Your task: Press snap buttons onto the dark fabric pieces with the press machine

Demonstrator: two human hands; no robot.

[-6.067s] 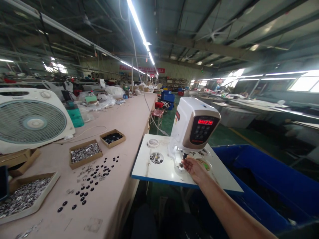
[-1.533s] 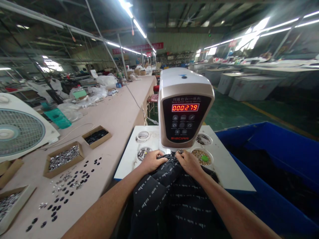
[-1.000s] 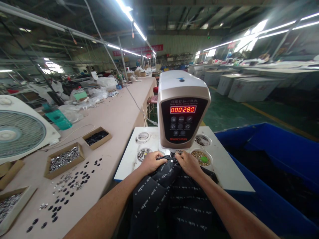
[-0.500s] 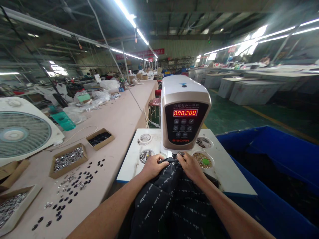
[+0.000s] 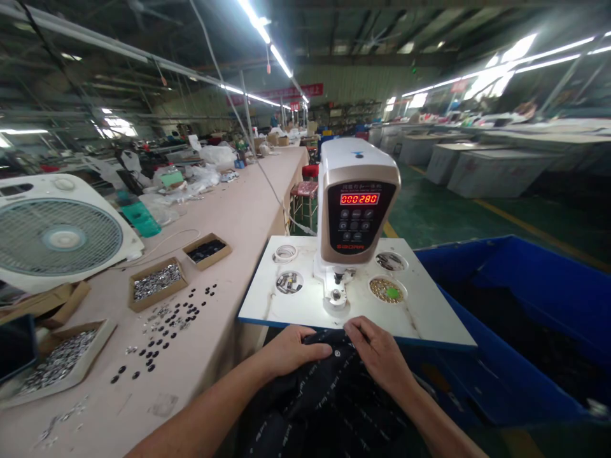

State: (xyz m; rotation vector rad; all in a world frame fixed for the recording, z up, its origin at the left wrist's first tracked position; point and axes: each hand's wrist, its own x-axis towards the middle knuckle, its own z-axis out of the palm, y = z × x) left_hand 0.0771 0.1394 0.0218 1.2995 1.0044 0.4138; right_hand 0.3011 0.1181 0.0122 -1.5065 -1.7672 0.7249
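Observation:
Dark fabric with rows of small white print [image 5: 329, 394] hangs between my two hands, in front of the white work plate [image 5: 305, 315]. My left hand [image 5: 291, 351] pinches its upper edge, thumb lying on top. On the other side my right hand [image 5: 375, 350] grips the same edge between thumb and fingers. A small silvery snap [image 5: 337, 353] shows on the cloth between the hands. Just beyond stands a snap-fastening machine [image 5: 358, 197] with a red lit display reading 000280. Its lower die [image 5: 335, 296] is bare and apart from the cloth.
Round wells in the plate hold metal parts, one of them brass-coloured pieces [image 5: 382, 291]. On the long table at left are boxes of silver caps [image 5: 157, 283], loose black caps [image 5: 165, 331] and a fan [image 5: 62, 235]. A blue bin [image 5: 506, 254] with dark cloth stands at right.
Both hands have drawn the fabric back toward me, out from under the machine's head. The die and the snap on the cloth now show fully. The view has shifted slightly.

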